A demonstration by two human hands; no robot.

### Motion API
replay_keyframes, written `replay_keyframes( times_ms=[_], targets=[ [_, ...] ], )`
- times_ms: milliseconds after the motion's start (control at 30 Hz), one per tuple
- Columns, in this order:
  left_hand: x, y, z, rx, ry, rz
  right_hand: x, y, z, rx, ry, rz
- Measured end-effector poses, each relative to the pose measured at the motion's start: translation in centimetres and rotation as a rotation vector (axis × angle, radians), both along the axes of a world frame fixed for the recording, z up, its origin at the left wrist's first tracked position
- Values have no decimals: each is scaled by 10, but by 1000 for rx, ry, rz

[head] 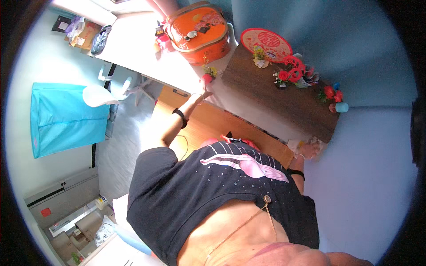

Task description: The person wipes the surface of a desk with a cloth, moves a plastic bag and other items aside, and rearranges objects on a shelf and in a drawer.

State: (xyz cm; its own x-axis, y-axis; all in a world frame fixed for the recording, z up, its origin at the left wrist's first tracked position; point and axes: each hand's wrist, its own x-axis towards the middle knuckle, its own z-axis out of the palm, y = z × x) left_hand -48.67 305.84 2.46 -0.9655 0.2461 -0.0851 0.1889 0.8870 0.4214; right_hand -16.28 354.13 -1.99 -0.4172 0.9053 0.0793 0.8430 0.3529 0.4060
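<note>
My left hand (205,90) is at the front edge of the light tabletop, its fingertips at a red artificial rose (207,78) with yellow sprigs; whether they grip it is not clear. Blurred, my right hand (310,150) rests by the right end of a dark wooden raised shelf (266,84), close to a pale crumpled cloth or tissue (293,144). On the shelf stand a round red fan (266,43), a white flower (261,63), red artificial flowers (283,75) with red ornaments, more red flowers (329,92) and a light-blue cup or lid (341,107).
An orange lidded basket (199,31) stands at the back of the tabletop, beside small bottles. A wooden board or drawer front (199,116) lies between me and the tabletop. Blue curtains hang behind. A white chair (100,96) and a turquoise fabric-covered unit (66,123) are at the left.
</note>
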Motion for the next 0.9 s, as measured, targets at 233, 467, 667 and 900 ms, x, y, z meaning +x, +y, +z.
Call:
replay_keyframes(
  times_ms=[233,467,667,900],
  targets=[
    [-45,38,-13,334,43,191,-34,-84,32,-21,-66,-44],
    [-60,53,-20,381,-22,402,-74,-129,28,-318,317,376],
    [-43,29,-8,680,-95,475,-107,-144,50,-475,435,377],
    [40,56,161,835,-249,-1,-97,-137,40,-509,388,441]
  ],
)
